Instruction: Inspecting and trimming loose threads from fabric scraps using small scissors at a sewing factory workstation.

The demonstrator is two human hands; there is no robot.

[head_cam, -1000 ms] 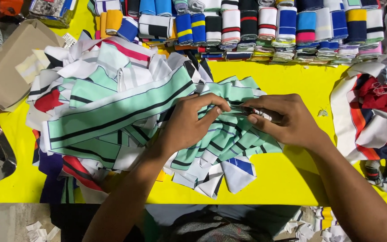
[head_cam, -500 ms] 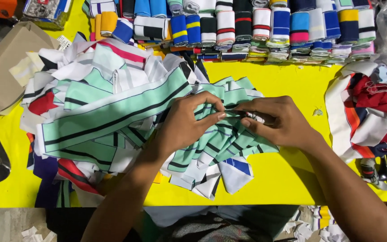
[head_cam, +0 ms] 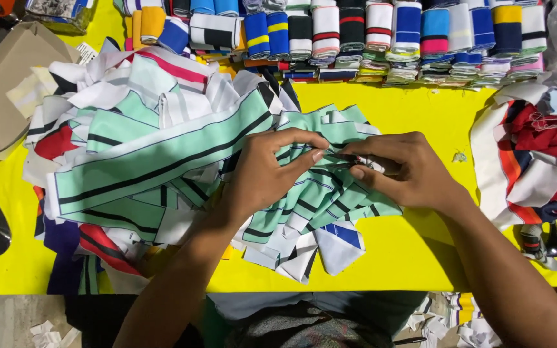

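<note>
A heap of mint-green striped fabric pieces [head_cam: 162, 161] lies on the yellow table [head_cam: 420, 258]. My left hand [head_cam: 269, 174] rests on the heap and pinches a green striped piece [head_cam: 330, 193] between thumb and fingertips. Just right of it, my right hand [head_cam: 407, 171] grips a small metal tool [head_cam: 372, 162], likely a thread snip, at the edge of that same piece. The tool's tip is mostly hidden by my fingers. Both hands meet at the middle of the table.
Several folded striped knit bands [head_cam: 369, 35] line the table's far edge. A red, white and navy fabric pile [head_cam: 536, 161] sits at the right. A brown cardboard box [head_cam: 4, 90] stands at the left. Paper and cloth scraps [head_cam: 446, 322] lie on the floor.
Both hands stay together on the same green piece with only small finger shifts. The view has drifted slightly.
</note>
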